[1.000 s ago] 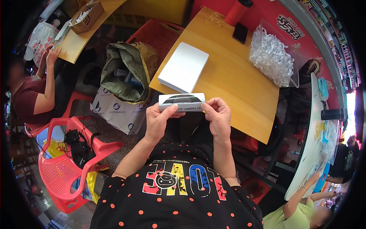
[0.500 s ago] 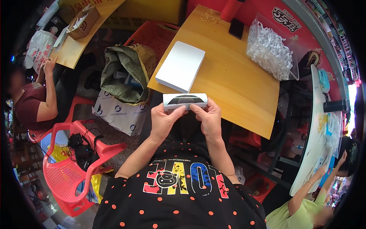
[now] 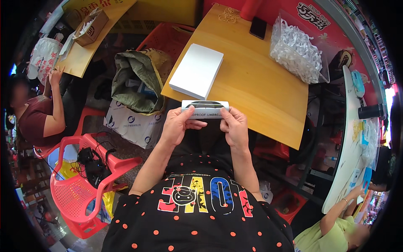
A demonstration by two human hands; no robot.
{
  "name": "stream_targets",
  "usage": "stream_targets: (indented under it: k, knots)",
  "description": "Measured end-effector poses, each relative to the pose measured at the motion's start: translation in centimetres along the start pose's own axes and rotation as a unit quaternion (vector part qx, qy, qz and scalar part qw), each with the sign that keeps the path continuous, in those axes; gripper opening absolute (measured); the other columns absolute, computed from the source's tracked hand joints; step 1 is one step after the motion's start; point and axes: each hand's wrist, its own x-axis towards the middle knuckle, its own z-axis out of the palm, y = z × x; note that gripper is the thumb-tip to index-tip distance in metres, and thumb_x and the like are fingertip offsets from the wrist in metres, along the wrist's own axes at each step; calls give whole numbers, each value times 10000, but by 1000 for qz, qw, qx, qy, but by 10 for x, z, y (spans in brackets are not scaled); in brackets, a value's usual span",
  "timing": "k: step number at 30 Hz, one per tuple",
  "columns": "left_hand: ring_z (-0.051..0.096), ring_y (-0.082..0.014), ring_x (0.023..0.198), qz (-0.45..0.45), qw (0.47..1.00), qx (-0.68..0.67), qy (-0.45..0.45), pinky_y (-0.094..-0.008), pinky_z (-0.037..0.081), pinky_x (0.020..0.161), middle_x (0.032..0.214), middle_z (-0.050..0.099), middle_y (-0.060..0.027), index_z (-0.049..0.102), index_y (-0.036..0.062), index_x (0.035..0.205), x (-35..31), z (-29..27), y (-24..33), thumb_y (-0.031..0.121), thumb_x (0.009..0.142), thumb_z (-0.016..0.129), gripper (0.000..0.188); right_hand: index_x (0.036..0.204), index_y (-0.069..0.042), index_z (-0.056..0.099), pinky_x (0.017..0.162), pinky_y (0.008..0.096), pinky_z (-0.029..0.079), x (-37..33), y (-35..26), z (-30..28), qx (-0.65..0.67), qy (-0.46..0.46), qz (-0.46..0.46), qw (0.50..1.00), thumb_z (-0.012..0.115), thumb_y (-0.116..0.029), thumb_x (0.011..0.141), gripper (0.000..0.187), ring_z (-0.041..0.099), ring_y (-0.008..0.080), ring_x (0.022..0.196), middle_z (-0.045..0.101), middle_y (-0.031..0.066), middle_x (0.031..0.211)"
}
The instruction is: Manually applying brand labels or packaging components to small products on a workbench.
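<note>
While the left hand (image 3: 176, 126) grasps one end of a printed paper (image 3: 205, 114), right hand (image 3: 235, 128) pinching the other end, paper in front of the black shirt (image 3: 193, 229), near a wooden table (image 3: 260, 84), white stack (image 3: 197, 67) lying on it.

Up on the wearer's head, this wide fisheye peers down and forward, left hand (image 3: 175, 125) and right hand (image 3: 236, 128) close below! Beyond them the worktop (image 3: 260, 80) spreads ahead, edges bowing.

Apparently a workshop — co-workers (image 3: 43, 115), worktables (image 3: 260, 92), stacked sheets (image 3: 196, 69).
</note>
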Motion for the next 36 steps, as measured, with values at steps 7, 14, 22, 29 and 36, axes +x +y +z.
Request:
stream_targets:
  k: [7,14,22,29,36]
  knots:
    - [686,-182,699,19,996,62,66,-214,522,512,964,675,-153,646,-45,989,-4,-12,2,168,919,596,230,895,38,647,385,194,245,1,-3,-8,-12,3,27,1000,553,-128,939,196,351,34,425,552,-3,710]
    - [486,-46,497,51,981,176,67,-185,312,425,702,516,2,651,-24,730,-28,-36,12,71,840,678,147,695,4,622,528,209,284,-7,2,-9,-244,-34,-16,969,681,-88,834,176,390,25,587,461,-52,650]
    - [469,-50,402,-59,983,94,145,-169,311,374,570,570,-23,638,12,728,-90,-103,-9,146,862,672,193,836,26,663,552,208,375,-5,58,4,-130,-169,200,956,601,-133,907,185,479,61,577,565,1,657]
    - [544,-108,417,106,857,234,447,-229,397,385,601,618,-63,668,-39,737,-113,-193,0,145,828,691,207,1030,8,662,632,182,438,-2,76,0,-150,-167,191,956,527,-175,956,239,547,44,692,687,59,880]
    - [643,-298,563,220,634,601,433,-363,491,568,688,641,-193,650,-49,709,4,-238,21,237,816,679,308,1033,9,661,636,176,432,-7,72,2,-184,-160,155,957,540,-147,943,217,532,35,689,684,56,881]
